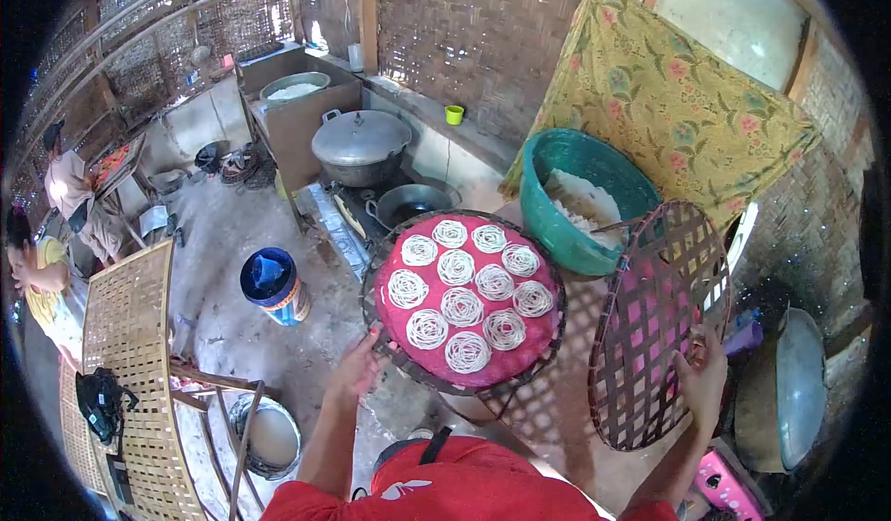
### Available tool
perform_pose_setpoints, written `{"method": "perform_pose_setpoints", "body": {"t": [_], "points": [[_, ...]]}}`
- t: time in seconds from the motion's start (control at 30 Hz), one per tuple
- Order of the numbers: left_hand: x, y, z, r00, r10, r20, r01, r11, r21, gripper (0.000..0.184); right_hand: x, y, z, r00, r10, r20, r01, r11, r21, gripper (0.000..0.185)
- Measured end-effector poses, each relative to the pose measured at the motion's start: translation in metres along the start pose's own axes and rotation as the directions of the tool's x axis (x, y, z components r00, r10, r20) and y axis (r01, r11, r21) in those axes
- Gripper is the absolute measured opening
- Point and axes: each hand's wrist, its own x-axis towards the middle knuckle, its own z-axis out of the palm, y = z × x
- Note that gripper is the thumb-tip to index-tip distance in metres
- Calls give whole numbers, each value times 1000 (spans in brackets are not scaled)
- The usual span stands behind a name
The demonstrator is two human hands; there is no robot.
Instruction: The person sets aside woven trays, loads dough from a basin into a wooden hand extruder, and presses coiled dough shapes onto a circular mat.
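My left hand grips the near left rim of a round woven tray, its thumb up by the edge. Pink cloth lines that tray, and several flat white coils of noodle-like strands lie spread over it. On the right, my right hand is closed on the edge of an open-weave bamboo tray, which is tilted nearly upright. Pink shows through its gaps. Some fingers of both hands are hidden by the trays.
Beyond the trays stand a green tub holding white stuff, a lidded pot and a dark wok. A blue bucket and bamboo rack are left. A metal basin leans right. Two people are far left.
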Motion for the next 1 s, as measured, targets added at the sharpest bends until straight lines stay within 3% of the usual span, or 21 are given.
{"method": "perform_pose_setpoints", "body": {"t": [0.1,0.23,0.4,0.47,0.5,0.53,0.6,0.67,0.7,0.77,0.8,0.87,0.93,1.0], "points": [[2,1,-4,1000,10,-1,-10,1000,4,27,4,8,-2,1000,8,13,-8,1000,-10,46],[6,12,12,996,76,-48,-66,979,191,23,6,14,-4,1000,-9,0,9,1000,7,48],[7,5,18,989,132,-64,-138,985,-105,19,2,5,-10,998,58,-13,-56,993,105,45],[4,1,21,985,128,-114,-145,977,-159,21,4,6,-15,988,142,64,-143,989,22,44],[1,-1,24,981,117,-153,-149,966,-212,22,6,21,-11,998,49,39,-51,997,61,44],[-3,-4,25,973,144,-180,-182,959,-218,22,9,44,-3,996,93,8,-93,977,193,45],[-13,-9,27,971,158,-181,-194,960,-202,25,21,44,-6,997,33,64,-46,976,212,47],[-28,-13,32,950,232,-207,-279,930,-240,24,38,93,6,992,57,112,-83,966,244,46],[-37,-19,31,943,271,-196,-317,910,-268,23,41,98,17,996,56,68,-70,971,230,46],[-60,-16,30,906,369,-206,-413,877,-247,23,59,108,31,1000,6,28,-10,989,149,45],[-67,-17,32,885,434,-165,-463,856,-232,24,79,137,43,993,-88,77,72,980,188,46],[-74,-35,28,815,512,-271,-568,799,-198,23,119,202,112,995,-89,54,72,961,268,49],[-95,-36,28,694,627,-354,-697,708,-113,23,168,198,121,962,-227,150,191,957,219,53],[-115,-58,15,557,632,-539,-770,636,-51,25,192,186,154,926,-155,345,126,986,106,51]]}}
